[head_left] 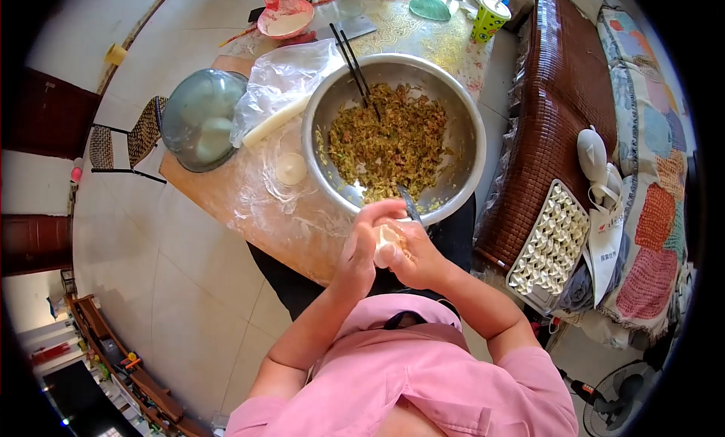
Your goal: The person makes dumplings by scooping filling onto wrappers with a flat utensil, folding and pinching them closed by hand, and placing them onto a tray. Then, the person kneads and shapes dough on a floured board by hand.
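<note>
Close against the near rim of a big metal bowl (470, 161), my two hands meet around a pale dumpling (387, 244). My left hand (358, 250) cups it from the left, fingers bent over its top. My right hand (424, 262) presses it from the other side, thumb and fingers closed on the dough. Chopped filling (393, 138) covers the bowl's bottom, and black chopsticks (352, 63) stand in it. A metal utensil (409, 204) slants over the near rim, right beside my right fingers. One round dough wrapper (291, 168) lies flat on the floured board (260, 229).
Left of the bowl are a dough roll (276, 123), a plastic bag (283, 78) and a glass-like lidded bowl (202, 120). A pink bowl (285, 19) and green cup (491, 18) stand farther back. A tray of dumplings (550, 240) rests on the couch (547, 112) at right.
</note>
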`<state>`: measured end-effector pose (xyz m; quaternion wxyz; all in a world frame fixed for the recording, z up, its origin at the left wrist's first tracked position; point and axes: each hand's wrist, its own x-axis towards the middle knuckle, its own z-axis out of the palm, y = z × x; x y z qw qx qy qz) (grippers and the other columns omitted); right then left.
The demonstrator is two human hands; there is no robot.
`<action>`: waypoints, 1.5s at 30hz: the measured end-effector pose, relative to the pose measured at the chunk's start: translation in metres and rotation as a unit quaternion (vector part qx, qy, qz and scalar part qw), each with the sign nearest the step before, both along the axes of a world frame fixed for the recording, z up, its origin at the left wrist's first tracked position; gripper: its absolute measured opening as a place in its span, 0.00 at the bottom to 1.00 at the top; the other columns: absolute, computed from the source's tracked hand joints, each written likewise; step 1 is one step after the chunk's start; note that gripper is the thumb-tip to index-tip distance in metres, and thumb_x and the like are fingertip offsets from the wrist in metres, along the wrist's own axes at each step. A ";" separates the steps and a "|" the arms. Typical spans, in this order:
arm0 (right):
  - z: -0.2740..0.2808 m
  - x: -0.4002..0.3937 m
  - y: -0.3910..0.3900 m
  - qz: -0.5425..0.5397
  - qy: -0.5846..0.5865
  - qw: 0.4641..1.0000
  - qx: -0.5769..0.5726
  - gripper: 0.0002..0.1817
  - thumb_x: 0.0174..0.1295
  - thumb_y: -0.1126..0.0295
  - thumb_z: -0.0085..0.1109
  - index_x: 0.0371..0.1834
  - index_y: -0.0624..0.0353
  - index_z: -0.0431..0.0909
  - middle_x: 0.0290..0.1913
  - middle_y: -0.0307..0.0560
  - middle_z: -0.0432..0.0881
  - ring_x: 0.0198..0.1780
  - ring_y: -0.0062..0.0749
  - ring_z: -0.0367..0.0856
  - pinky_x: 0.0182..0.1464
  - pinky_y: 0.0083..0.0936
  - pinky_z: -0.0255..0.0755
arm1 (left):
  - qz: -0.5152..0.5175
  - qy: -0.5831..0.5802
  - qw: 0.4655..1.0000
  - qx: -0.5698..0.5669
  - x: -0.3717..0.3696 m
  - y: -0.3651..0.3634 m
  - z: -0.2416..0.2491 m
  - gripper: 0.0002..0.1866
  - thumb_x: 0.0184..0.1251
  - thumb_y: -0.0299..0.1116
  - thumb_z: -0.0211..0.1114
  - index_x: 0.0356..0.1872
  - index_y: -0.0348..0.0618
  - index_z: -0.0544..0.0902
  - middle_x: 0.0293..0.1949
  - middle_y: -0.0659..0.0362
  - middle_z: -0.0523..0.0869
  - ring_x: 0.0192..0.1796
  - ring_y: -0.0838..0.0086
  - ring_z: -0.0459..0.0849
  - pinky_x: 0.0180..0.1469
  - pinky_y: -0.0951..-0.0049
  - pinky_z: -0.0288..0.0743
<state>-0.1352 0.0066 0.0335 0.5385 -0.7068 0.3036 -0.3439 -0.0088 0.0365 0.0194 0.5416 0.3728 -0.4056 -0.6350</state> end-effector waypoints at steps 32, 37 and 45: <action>-0.021 -0.093 0.035 -0.171 0.064 0.964 -0.191 0.24 0.49 0.73 0.67 0.52 0.56 0.73 0.49 0.47 0.77 0.51 0.42 0.76 0.53 0.33 0.69 | -0.159 0.222 0.909 0.316 -0.043 -0.007 0.015 0.27 0.75 0.44 0.41 0.67 0.36 0.58 0.61 0.51 0.68 0.63 0.64 0.68 0.65 0.64 0.61; -0.043 -0.146 0.082 -0.336 -0.224 0.853 0.331 0.17 0.64 0.66 0.55 0.54 0.59 0.73 0.49 0.46 0.79 0.48 0.29 0.79 0.47 0.25 0.75 | -0.308 0.099 0.885 0.335 -0.071 -0.016 0.017 0.26 0.73 0.45 0.45 0.64 0.38 0.62 0.61 0.46 0.70 0.61 0.55 0.71 0.60 0.58 0.68; -0.140 -0.326 0.205 -0.718 -0.270 0.567 0.300 0.15 0.65 0.69 0.49 0.54 0.60 0.69 0.45 0.49 0.79 0.43 0.37 0.82 0.43 0.30 0.79 | -0.267 0.127 0.909 0.296 -0.058 -0.035 -0.001 0.20 0.73 0.39 0.44 0.57 0.37 0.70 0.54 0.49 0.78 0.53 0.60 0.79 0.56 0.59 0.73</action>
